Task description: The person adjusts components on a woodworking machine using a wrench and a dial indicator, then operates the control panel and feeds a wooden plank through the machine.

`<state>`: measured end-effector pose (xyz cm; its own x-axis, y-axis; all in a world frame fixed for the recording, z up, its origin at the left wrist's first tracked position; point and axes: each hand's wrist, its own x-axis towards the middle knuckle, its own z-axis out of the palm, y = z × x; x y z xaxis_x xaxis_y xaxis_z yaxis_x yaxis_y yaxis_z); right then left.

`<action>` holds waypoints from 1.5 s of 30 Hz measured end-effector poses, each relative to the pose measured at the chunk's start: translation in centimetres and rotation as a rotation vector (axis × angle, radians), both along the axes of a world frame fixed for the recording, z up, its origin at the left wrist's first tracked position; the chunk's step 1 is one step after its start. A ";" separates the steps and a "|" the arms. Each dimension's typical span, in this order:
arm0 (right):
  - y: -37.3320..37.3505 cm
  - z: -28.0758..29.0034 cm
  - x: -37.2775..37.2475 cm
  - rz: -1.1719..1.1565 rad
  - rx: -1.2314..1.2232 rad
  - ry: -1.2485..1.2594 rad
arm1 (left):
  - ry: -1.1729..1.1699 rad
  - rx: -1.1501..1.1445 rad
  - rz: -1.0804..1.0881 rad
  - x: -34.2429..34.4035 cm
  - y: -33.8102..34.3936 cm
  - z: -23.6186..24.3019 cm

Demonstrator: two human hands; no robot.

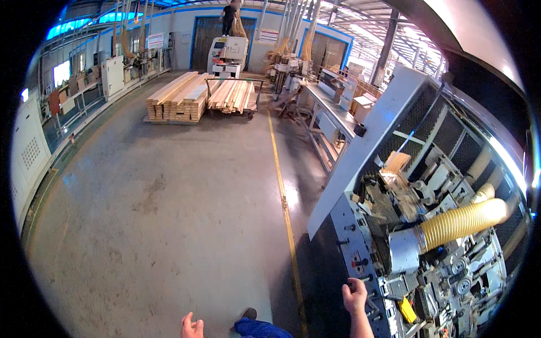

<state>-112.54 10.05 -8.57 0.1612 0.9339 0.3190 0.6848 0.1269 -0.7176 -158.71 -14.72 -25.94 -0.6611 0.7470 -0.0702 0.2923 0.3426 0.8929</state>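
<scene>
Left of the machine (403, 253), the right hand (355, 296) is half-curled, the left hand (192, 327) loosely spread, both apparently empty; probably an approach, any grip there calling for a reach.

Showed a smooth, scuffed floor (169, 197) at mid-frame, glossy right of centre. Had matt, pale wood in the stacked boards (177, 96) at upper centre. Showed bare metal in the machine parts (463, 286) at lower right, shiny plastic-looking ribs on the hose (459, 224) at right, smooth paint on the slanting panel (378, 127) towards upper right, matt cloth on the trouser leg (262, 328) at bottom centre.
</scene>
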 end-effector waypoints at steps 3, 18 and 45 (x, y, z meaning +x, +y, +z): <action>5.2 -0.8 -3.4 0.069 -0.015 0.040 | 0.110 0.046 -0.017 -1.7 4.6 0.5; -11.2 -8.2 -0.3 -0.315 -0.446 0.184 | 0.147 -0.104 -0.783 -7.8 20.3 14.7; -61.7 -10.1 23.8 -1.339 -0.308 0.540 | -0.029 -0.028 -1.660 49.2 4.6 21.9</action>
